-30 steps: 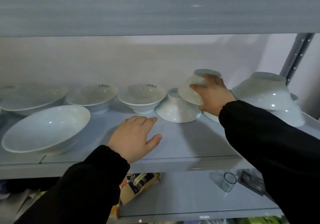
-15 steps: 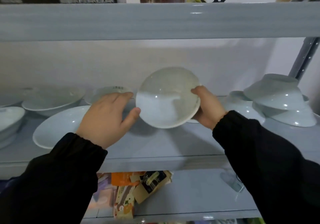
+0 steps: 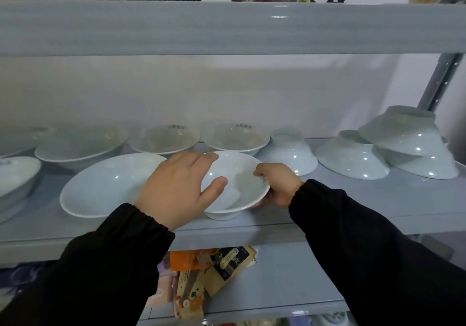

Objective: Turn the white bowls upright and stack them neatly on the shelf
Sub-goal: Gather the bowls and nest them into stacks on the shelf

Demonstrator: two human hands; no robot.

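Observation:
A small white bowl sits upright near the front edge of the grey shelf. My left hand holds its left rim, with the thumb inside the bowl. My right hand grips the right rim, thumb on top. To the right stand upside-down white bowls: one just behind my right hand, another further right, and a tilted one leaning on a further bowl. Two upright bowls stand at the back.
A large shallow bowl lies directly left of the held bowl, with a wide dish behind it and another bowl at the left edge. The upper shelf board hangs low overhead. Packets lie on the lower shelf.
My right hand lifted the bowl off the upside-down ones, turned it over and brought it down upright at the shelf's front. My left hand rose from the shelf and took its left rim.

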